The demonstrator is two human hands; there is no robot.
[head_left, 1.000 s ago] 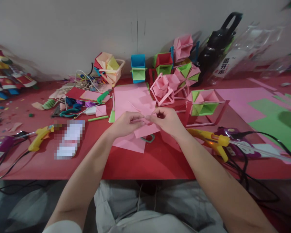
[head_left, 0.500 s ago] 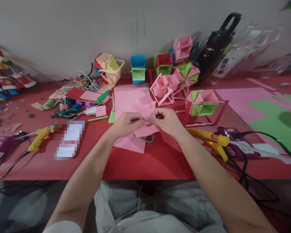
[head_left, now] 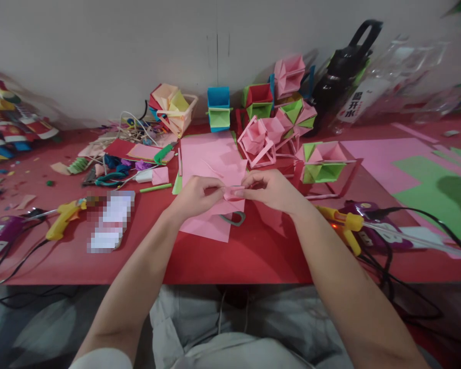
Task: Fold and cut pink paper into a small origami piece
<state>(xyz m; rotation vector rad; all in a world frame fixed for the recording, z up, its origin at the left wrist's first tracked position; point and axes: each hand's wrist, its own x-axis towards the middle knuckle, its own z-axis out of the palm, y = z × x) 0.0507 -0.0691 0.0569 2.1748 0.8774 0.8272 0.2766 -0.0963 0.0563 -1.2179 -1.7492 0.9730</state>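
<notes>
My left hand [head_left: 195, 195] and my right hand [head_left: 271, 190] meet over the middle of the red table [head_left: 230, 256]. Both pinch a small piece of pink paper [head_left: 230, 197], their fingers closed on its upper edge, and the paper hangs a little below them. Under the hands lie larger pink sheets [head_left: 209, 156]. A grey-green scissor handle [head_left: 235, 220] pokes out from beneath the paper.
Folded paper cubes in pink, green, red and blue [head_left: 288, 110] stand at the back. A yellow glue gun [head_left: 340, 225] with cables lies right, another [head_left: 63, 218] lies left. Scraps and tools [head_left: 119, 164] clutter the left, a black jug [head_left: 338, 77] stands at back right, and pink and green sheets [head_left: 418, 174] lie right.
My right hand shifted slightly right and its fingers stretched along the paper's top edge. The pink piece now looks more folded and narrower. My left hand barely moved.
</notes>
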